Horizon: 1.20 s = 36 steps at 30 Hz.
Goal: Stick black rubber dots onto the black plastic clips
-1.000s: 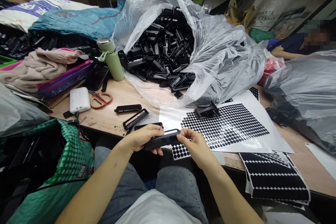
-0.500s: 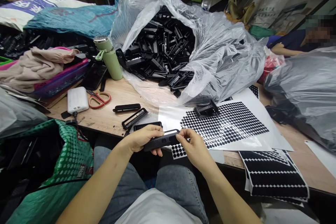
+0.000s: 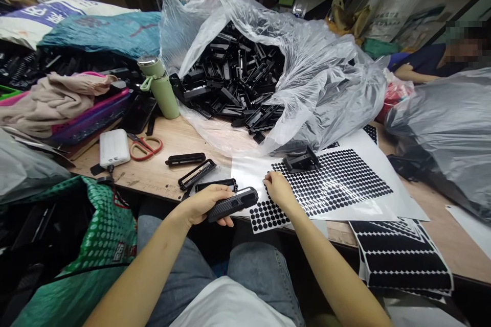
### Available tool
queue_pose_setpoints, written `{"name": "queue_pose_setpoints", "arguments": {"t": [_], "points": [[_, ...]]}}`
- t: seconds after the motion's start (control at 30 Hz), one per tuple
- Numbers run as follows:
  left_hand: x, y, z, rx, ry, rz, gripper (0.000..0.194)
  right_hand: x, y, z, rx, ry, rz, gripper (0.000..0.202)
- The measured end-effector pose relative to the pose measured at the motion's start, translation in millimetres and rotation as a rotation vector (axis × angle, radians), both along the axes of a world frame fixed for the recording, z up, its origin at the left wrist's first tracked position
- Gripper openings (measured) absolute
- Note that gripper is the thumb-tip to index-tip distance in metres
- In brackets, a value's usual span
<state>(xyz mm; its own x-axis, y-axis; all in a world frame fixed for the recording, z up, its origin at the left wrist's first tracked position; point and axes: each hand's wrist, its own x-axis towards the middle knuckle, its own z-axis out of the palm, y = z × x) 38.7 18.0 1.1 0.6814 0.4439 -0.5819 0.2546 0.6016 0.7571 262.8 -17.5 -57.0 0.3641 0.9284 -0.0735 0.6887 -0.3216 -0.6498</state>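
Note:
My left hand (image 3: 209, 203) grips a long black plastic housing (image 3: 233, 205) with a textured side and a pale strip along its top, held over the table's front edge. Over the upper left part of a white sheet of round black stickers (image 3: 341, 179), my right hand (image 3: 279, 189) has its fingers pinched together. Anything between those fingertips is too small to make out. Several similar black plastic frames (image 3: 197, 173) lie on the table just beyond my left hand. A black plastic bracket (image 3: 302, 162) stands on the sticker sheet.
A large clear plastic bag (image 3: 318, 71) spills black parts at the back. To the left are a green bottle (image 3: 163, 89), red-handled scissors (image 3: 146, 148) and a white power bank (image 3: 114, 147). Black sticker strips (image 3: 402, 258) overhang the front right edge. Another person (image 3: 425, 61) sits at right.
My right hand has left the end of the black plastic housing and moved right and up onto the sticker sheet. My left hand still holds the housing, slightly lower and tilted.

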Motion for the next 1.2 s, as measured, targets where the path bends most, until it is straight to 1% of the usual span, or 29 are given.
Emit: {"name": "queue_pose_setpoints", "arguments": {"t": [0.07, 0.13, 0.2, 0.27, 0.3, 0.37, 0.47, 0.6, 0.77, 0.97, 1.07, 1.13, 1.2], "points": [[0, 2, 1.6, -0.019, -0.006, 0.002, 0.027, 0, -1, 8.4, -0.012, 0.006, 0.021, 0.009], [1, 4, 2.4, -0.037, -0.009, 0.001, 0.026, -7, -10, 26.1, -0.001, 0.039, 0.034, 0.013], [2, 6, 2.3, -0.050, -0.004, -0.004, 0.025, -21, -22, 48.1, 0.049, 0.122, 0.061, 0.016], [4, 6, 1.7, -0.058, 0.002, -0.007, 0.024, -39, -35, 67.5, 0.118, 0.222, 0.147, 0.016], [5, 6, 1.5, -0.061, 0.005, -0.007, 0.023, -48, -40, 74.4, 0.144, 0.248, 0.197, 0.014], [7, 5, 1.7, -0.062, 0.010, -0.002, 0.022, -63, -46, 81.6, 0.165, 0.260, 0.252, 0.012], [8, 3, 3.6, -0.051, 0.024, 0.000, 0.021, -75, -47, 80.6, 0.150, 0.248, 0.239, 0.014], [9, 2, 5.8, -0.043, 0.037, -0.005, 0.020, -76, -46, 77.0, 0.120, 0.237, 0.223, 0.015], [12, 1, 6.1, -0.031, 0.055, 0.001, 0.019, -77, -47, 79.2, 0.095, 0.215, 0.211, 0.015], [13, -1, 5.0, -0.026, 0.059, 0.017, 0.019, -81, -48, 76.7, 0.118, 0.184, 0.218, 0.014], [12, -2, 4.0, -0.026, 0.050, 0.025, 0.022, -80, -47, 73.8, 0.163, 0.160, 0.211, 0.010], [11, -2, 3.9, -0.028, 0.019, 0.028, 0.023, -74, -47, 73.3, 0.227, 0.161, 0.156, 0.006], [9, -1, 4.2, -0.037, -0.026, 0.023, 0.025, -64, -48, 74.1, 0.273, 0.176, 0.042, 0.010]]}}
